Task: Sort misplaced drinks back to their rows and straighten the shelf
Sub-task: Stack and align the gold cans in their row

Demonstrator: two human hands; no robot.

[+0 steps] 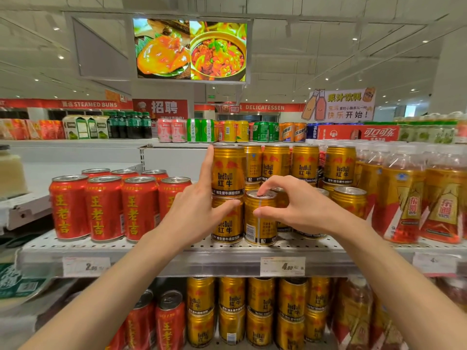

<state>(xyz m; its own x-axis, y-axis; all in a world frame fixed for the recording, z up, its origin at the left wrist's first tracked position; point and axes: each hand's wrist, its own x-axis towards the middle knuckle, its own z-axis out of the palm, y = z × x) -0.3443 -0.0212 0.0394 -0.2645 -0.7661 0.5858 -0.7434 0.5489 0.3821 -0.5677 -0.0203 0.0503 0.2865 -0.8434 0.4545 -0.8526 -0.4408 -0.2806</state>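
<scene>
Gold Red Bull cans fill the middle of the shelf, some stacked two high. My left hand rests flat against the left stack: its index finger runs up the side of the upper can and its thumb touches the lower can. My right hand pinches a single front-row gold can, fingertips on its lid and thumb on its side; the can stands upright on the shelf with its barcode side facing me. Red Wanglaoji cans stand in rows to the left.
Orange-labelled drink bottles crowd the right end of the shelf. Price tags hang on the shelf's front edge. The shelf below holds more gold cans and red cans. Mixed cans and bottles line a top shelf behind.
</scene>
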